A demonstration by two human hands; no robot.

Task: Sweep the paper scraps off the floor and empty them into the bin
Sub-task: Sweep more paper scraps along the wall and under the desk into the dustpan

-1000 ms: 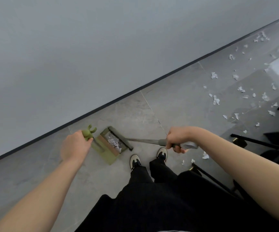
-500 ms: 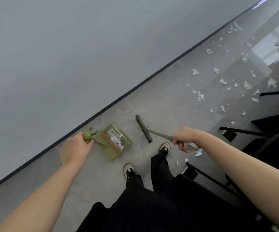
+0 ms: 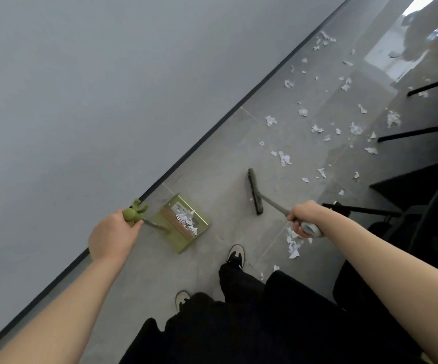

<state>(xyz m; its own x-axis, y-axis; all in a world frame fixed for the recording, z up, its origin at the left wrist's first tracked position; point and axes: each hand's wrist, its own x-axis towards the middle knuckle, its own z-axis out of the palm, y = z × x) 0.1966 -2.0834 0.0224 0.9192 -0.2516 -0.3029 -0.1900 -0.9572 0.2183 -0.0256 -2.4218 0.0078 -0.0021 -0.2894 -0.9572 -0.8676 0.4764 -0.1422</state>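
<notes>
My left hand (image 3: 112,233) grips the green figure-shaped handle top (image 3: 134,213) of an olive dustpan (image 3: 183,224) that rests on the grey floor near the wall. White paper scraps (image 3: 186,222) lie inside the pan. My right hand (image 3: 304,218) grips the grey handle of a broom whose dark brush head (image 3: 254,191) sits on the floor to the right of the pan, apart from it. Several paper scraps (image 3: 317,128) are scattered on the floor further off to the right. A few crumpled scraps (image 3: 292,244) lie just under my right hand. No bin is in view.
A grey wall with a dark skirting (image 3: 212,130) runs diagonally along the left. Black chair and table legs (image 3: 417,132) stand at the right among the scraps. My two feet in light shoes (image 3: 236,254) stand between pan and broom handle.
The broom head has swung away from the dustpan mouth, up and to the right. I have stepped forward, and the scattered scraps now lie closer. The dustpan still holds its scraps.
</notes>
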